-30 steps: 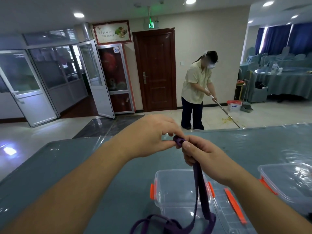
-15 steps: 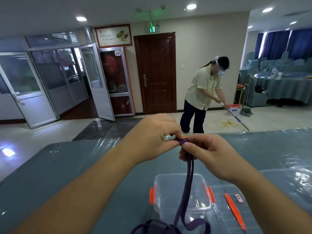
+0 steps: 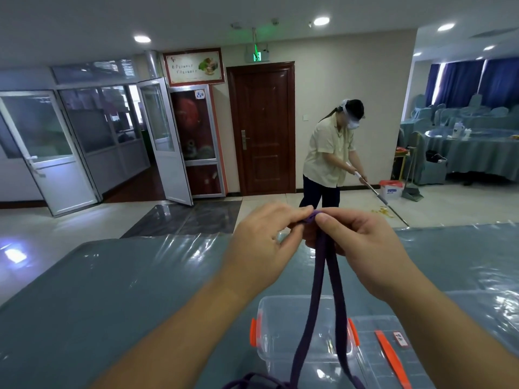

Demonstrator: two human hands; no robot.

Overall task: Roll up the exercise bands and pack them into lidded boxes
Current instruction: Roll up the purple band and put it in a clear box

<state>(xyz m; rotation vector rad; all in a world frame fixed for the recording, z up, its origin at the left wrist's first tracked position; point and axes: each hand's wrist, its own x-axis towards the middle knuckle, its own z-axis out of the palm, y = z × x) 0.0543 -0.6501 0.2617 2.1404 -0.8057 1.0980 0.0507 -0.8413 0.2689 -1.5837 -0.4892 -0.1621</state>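
A purple exercise band (image 3: pixel 323 279) hangs in two strands from my raised hands down over the table. My left hand (image 3: pixel 264 245) and my right hand (image 3: pixel 362 248) both pinch its top end, which is folded into a small tight roll between thumbs and fingertips. Below them stands a clear plastic box (image 3: pixel 278 329) with orange clips, open, with nothing visible inside. Its clear lid (image 3: pixel 373 357) with an orange handle lies flat just to the right. The band's lower loops lie at the bottom edge of the view.
The table (image 3: pixel 126 299) has a grey-green cloth under shiny clear plastic film. Beyond it a person (image 3: pixel 328 158) sweeps the floor with a long-handled broom. A dustpan and a small bin stand by the wall. Covered banquet tables fill the right back.
My hands have risen and stayed pinched on the band's end. The hanging band has opened from one strand into two. The sweeping person has shifted to the right.
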